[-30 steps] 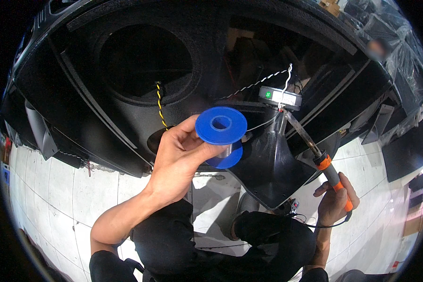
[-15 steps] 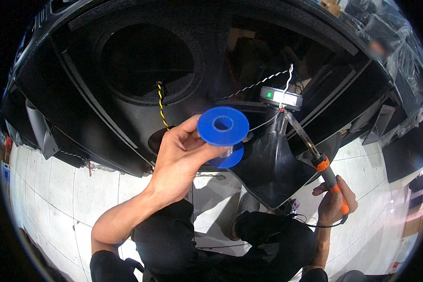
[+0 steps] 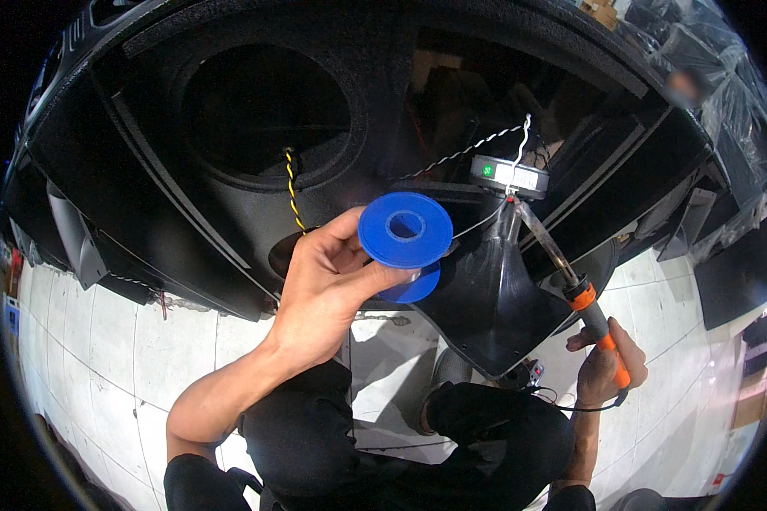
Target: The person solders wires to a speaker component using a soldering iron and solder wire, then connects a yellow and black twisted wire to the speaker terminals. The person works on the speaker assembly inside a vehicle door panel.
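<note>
My left hand [image 3: 328, 285] is closed round a blue spool of solder [image 3: 405, 230], with its flanges showing above and below the thumb. A thin strand of solder runs from the spool to the terminal on a round speaker driver [image 3: 510, 176]. In my right hand [image 3: 609, 362] is an orange and dark grey soldering iron [image 3: 586, 308], its tip at that same terminal, where a bit of red shows. White twisted wire [image 3: 521, 153] comes down over the driver to this spot. Below the driver spreads a black horn [image 3: 494, 298].
A large black cabinet [image 3: 383, 102] with a round opening [image 3: 264, 111] spans the far side. Yellow-and-black twisted wire [image 3: 293, 187] hangs from that opening. A cable [image 3: 584, 410] trails from the iron near my knees. Light tiles cover the floor [image 3: 102, 366]. Clear plastic wrapping [image 3: 733, 77] is at far right.
Almost nothing differs. The spool has tilted very slightly in my left hand, while the iron's tip stays at the driver's terminal.
</note>
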